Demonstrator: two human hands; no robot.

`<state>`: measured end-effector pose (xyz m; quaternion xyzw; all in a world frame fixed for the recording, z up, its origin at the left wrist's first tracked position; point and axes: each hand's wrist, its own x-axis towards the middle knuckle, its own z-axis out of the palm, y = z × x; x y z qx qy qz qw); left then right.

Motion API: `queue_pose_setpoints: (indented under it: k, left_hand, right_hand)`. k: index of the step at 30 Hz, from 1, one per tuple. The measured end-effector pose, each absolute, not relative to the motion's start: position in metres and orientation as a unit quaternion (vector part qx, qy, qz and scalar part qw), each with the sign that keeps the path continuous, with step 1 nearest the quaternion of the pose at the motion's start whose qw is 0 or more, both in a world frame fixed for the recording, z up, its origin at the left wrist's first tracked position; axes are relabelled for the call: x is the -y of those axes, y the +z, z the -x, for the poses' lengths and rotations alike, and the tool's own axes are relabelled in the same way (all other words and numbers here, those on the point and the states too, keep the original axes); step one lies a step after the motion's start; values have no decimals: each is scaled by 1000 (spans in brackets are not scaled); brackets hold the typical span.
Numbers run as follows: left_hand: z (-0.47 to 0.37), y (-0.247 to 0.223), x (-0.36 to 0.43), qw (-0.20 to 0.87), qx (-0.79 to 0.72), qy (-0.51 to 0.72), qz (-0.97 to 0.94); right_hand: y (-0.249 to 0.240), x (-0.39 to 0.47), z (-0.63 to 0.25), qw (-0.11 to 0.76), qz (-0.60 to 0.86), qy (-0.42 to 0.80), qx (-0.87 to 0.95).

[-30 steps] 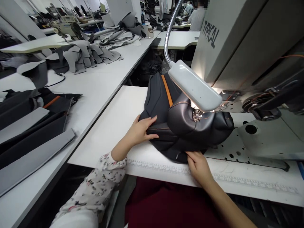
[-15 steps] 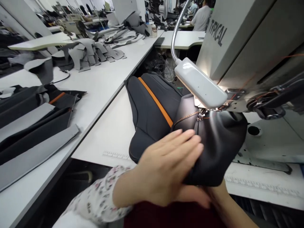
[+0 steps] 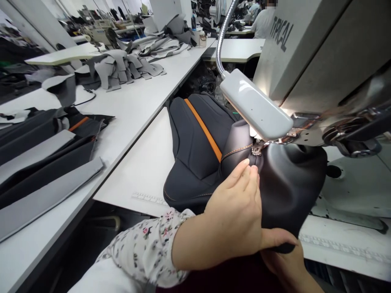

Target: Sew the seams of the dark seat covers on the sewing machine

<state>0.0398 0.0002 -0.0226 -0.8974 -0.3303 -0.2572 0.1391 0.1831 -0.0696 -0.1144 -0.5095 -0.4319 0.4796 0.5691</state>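
A black cover with an orange stripe (image 3: 203,130) lies on the white sewing table, its right part bunched under the presser foot (image 3: 256,148) of a sewing machine. Orange stitching runs up to the foot. My left hand (image 3: 236,211) presses on the cover just in front of the foot, fingers together and pointing at it, thumb stretched right over the lower edge. My right hand (image 3: 285,260) is under the cover's near right edge; its fingers are mostly hidden by the material.
A lamp (image 3: 256,106) on a bendable metal neck hangs beside the machine head (image 3: 293,53). On the long table (image 3: 134,106) at left lie grey and black cut pieces (image 3: 117,67). A person in a light top (image 3: 262,24) is at the back.
My left hand has shifted right and turned, its fingertips now closer to the presser foot. The cover's right part has spread and shifted slightly right. The camera view has moved a little.
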Motion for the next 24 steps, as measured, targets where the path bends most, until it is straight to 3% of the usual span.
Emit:
queue_pose_setpoints:
  k: [9,24]
  left_hand:
    - [-39,-20,-10,144,317,-255,902]
    - [-44,-34,-14,200,308,-261,893]
  right_hand:
    - [-69,44,-177,622,496,509,329]
    - [-77,15,-201,644,492,533,242]
